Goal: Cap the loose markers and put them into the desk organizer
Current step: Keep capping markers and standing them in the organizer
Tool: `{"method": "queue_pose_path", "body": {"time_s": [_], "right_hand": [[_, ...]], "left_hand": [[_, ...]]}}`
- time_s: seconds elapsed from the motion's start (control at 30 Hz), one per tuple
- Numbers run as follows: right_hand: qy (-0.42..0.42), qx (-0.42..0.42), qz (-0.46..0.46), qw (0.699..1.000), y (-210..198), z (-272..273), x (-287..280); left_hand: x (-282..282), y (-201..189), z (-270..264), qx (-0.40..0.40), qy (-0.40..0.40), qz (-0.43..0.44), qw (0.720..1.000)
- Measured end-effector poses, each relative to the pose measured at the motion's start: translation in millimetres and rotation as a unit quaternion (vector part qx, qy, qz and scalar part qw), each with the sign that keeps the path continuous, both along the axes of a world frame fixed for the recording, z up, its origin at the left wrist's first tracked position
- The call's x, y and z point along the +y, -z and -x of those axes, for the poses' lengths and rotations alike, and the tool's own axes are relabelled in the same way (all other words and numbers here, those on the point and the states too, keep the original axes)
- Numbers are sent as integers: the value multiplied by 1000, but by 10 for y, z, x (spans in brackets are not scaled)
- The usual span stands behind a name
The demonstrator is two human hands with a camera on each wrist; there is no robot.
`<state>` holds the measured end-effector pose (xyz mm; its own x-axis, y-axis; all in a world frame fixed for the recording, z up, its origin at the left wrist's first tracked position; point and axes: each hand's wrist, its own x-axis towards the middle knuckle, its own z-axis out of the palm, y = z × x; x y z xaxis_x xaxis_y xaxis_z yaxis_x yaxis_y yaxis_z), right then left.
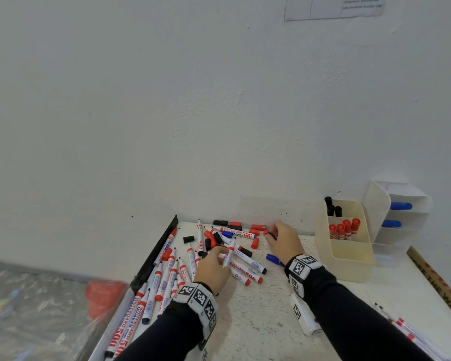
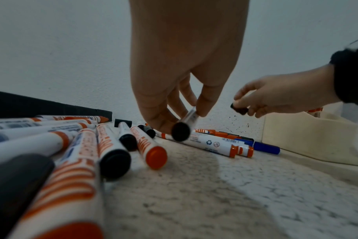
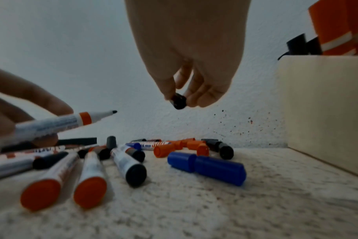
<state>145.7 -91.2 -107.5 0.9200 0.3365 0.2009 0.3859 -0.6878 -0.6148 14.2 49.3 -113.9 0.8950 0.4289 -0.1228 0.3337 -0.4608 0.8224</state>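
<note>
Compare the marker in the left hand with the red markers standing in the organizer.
The held marker is uncapped, its black tip bare; the organizer's red markers wear red caps. The held marker lies slanted in the left hand over the pile; the red markers stand upright in the cream organizer. Both have white barrels.

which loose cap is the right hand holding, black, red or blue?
A black cap, pinched in the right hand fingertips above the table. The red and blue caps lie on the table untouched.

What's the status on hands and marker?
Left hand holds uncapped marker. Right hand pinches black cap. Cap not on. Nothing between.
</note>
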Motion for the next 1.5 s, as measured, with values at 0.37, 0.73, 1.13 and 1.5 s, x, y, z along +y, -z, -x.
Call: {"method": "queue_pose_path", "body": {"time_s": [0.37,0.73,1.13,1.5], "right_hand": [[-127,57,-53,989,-283,272,-399],[-114,77,-118,984,-231,399,-771],[-77,167,-94,979,-319,695,-707],[-121,140,-133,974,-236,686,-749]], "left_hand": [[-306,-71,72,-12,53,-18,998],[-529,-148,153,-13,111,-9,994],[-766,-206,194,-76,116,30,990],[-819,-336,180,35,155,270,950]]}}
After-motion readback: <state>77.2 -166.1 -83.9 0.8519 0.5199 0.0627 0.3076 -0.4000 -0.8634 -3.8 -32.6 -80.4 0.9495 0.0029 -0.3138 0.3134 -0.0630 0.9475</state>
